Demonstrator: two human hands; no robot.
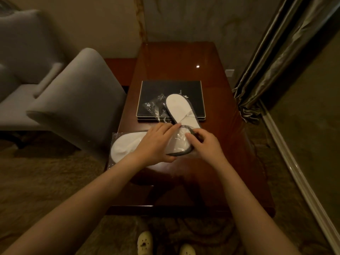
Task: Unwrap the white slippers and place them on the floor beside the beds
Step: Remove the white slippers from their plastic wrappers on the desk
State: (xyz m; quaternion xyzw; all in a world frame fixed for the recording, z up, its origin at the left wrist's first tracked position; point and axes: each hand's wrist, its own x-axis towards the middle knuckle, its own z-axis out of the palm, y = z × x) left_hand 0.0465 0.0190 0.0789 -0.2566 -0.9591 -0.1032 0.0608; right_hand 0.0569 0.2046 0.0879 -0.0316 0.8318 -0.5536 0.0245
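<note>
A white slipper pair in a clear plastic wrapper lies crosswise on the dark wooden table. My left hand presses on the wrapper's middle, fingers pinching the plastic near its right end. My right hand grips that same end of the wrapper, by the slipper's grey-edged toe. A bare white slipper pair with a grey rim lies just beyond, partly on a black folder. Its crumpled empty wrapper sits to its left.
The black folder rests mid-table. A grey upholstered chair stands at the table's left, with a grey sofa behind it. Curtains hang on the right. My feet in pale shoes stand on the carpet below.
</note>
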